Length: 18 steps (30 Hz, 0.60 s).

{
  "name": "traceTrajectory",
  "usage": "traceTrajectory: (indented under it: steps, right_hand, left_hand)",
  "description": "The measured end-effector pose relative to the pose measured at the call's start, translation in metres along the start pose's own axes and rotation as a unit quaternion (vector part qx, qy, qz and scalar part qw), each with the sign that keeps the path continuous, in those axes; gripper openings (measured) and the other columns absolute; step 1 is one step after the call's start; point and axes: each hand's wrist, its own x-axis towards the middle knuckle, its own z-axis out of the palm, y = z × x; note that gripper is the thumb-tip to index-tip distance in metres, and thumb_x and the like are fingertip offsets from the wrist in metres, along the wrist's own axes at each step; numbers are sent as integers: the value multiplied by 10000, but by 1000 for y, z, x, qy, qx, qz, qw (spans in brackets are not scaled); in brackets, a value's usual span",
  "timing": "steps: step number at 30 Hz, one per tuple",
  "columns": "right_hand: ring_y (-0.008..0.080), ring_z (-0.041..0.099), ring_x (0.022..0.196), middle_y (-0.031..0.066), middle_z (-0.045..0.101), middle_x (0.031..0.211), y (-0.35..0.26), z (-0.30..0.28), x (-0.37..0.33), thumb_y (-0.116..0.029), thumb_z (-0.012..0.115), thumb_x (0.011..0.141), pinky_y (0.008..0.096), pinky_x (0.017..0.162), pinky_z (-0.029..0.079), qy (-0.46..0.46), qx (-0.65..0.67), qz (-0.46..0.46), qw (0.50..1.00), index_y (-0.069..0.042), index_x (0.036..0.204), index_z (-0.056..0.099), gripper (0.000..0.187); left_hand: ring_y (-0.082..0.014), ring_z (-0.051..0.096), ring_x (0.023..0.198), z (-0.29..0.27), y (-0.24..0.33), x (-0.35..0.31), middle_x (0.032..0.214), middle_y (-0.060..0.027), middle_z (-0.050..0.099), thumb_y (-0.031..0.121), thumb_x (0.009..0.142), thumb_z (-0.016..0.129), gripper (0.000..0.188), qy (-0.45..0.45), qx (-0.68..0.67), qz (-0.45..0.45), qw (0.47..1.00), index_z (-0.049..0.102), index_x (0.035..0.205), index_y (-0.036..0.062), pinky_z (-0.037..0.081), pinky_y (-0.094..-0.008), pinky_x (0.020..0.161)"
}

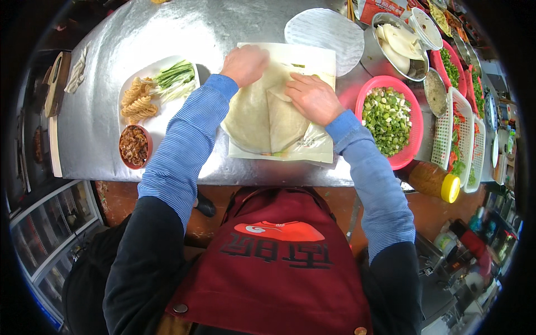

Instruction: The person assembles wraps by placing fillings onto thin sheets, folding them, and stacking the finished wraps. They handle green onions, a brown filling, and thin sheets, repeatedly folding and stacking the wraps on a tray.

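A thin pale flatbread (245, 120) lies on a sheet of white paper (240, 151) at the table's near edge. A crease or slit runs down its middle to the near side. At its far left edge my left hand (244, 65) is closed, its fingertips curled under and partly hidden. My right hand (314, 99) rests on the far right part, fingers bent together over a folded flap. Bits of green filling peep out by the right fingers and at the near edge; most of what is underneath is hidden.
Left, a white tray (161, 109) bears cucumber strips (176, 78), fried crisp strips (139, 103) and a red cup (135, 146) of brown chopped topping. Right stand a pink bowl (413, 123) of chopped scallions, a steel pot (371, 53) of pale flatbreads, and a yellow-lidded jar (432, 178).
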Motion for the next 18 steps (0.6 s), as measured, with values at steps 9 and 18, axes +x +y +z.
traceTrajectory:
  steps: [9,18]
  right_hand:
    - [259,628,885,89,657,929,-43,-22,-29,-78,642,753,370,781,475,55,95,91,990,-44,913,638,163]
    - [252,614,733,68,634,768,-46,-26,-17,-104,653,745,365,681,472,143,103,115,978,-58,815,626,88]
  left_hand:
    - [-260,578,924,-8,3,-1,949,-64,631,156,782,584,187,4,-53,-27,998,632,952,93,457,-370,817]
    - [-259,558,925,-41,72,-70,967,-81,617,79,750,618,232,23,-212,103,971,614,983,80,440,-367,821]
